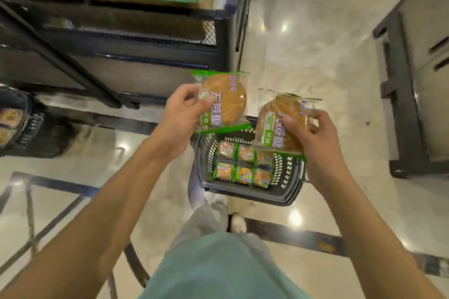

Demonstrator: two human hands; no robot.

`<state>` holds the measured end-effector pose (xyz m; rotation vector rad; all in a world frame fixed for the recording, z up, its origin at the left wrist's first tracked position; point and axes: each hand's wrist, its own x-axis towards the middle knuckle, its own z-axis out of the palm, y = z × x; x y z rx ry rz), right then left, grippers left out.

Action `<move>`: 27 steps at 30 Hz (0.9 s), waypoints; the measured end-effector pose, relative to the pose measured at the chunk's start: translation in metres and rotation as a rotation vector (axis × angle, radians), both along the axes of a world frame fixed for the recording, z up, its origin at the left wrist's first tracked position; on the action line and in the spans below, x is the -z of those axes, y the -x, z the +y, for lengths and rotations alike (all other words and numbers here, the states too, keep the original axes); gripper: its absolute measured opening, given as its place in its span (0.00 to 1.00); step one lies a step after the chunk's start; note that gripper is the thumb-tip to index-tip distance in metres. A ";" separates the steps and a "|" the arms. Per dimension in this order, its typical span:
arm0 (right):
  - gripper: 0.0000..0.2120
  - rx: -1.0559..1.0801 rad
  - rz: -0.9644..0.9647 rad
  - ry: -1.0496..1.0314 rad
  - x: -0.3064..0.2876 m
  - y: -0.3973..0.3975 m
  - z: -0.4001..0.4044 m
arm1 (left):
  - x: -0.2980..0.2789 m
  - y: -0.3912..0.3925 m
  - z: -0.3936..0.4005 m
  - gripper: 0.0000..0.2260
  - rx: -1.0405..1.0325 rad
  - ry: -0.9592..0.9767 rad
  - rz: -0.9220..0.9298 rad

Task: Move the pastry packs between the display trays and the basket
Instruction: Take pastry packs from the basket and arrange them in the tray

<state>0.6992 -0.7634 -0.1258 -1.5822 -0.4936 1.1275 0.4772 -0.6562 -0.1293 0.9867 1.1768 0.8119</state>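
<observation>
We hold one pastry pack in each hand above the black basket (pixel 286 192) on the floor. Our left hand (pixel 181 114) pinches the left pack (pixel 224 99) by its near-left edge, fingers curled round it. Our right hand (pixel 313 133) grips the right pack (pixel 274 121) from the right, fingers closed over its front. Six more packs (pixel 244 164) lie in two rows inside the basket.

Bare forearms, no sleeves showing; a pale green shirt (pixel 218 267) at six o'clock, light grey trousers (pixel 206 221), white shoe (pixel 238 222).
</observation>
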 end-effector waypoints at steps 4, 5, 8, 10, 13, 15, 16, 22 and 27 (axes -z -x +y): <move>0.21 -0.125 0.037 -0.052 -0.050 0.029 -0.010 | -0.060 0.046 -0.040 0.11 -0.154 0.017 -0.121; 0.23 -0.142 0.036 -0.069 -0.058 0.035 -0.010 | -0.068 0.056 -0.050 0.13 -0.178 0.042 -0.172; 0.26 -0.186 0.051 -0.125 -0.083 0.064 0.003 | -0.085 0.090 -0.067 0.12 -0.231 0.099 -0.311; 0.24 -0.220 0.054 -0.158 -0.094 0.083 0.017 | -0.090 0.109 -0.066 0.19 -0.272 0.100 -0.357; 0.21 -0.266 0.024 -0.187 -0.105 0.112 0.048 | -0.092 0.135 -0.047 0.26 -0.334 0.064 -0.344; 0.19 -0.266 0.013 -0.202 -0.111 0.136 0.074 | -0.095 0.155 -0.024 0.22 -0.371 0.054 -0.345; 0.19 -0.265 0.010 -0.212 -0.115 0.145 0.085 | -0.097 0.162 -0.014 0.20 -0.380 0.043 -0.344; 0.17 -0.236 0.012 -0.251 -0.121 0.228 0.183 | -0.106 0.239 0.083 0.15 -0.365 -0.072 -0.308; 0.16 -0.190 -0.015 -0.253 -0.134 0.279 0.254 | -0.114 0.288 0.167 0.12 -0.353 -0.087 -0.278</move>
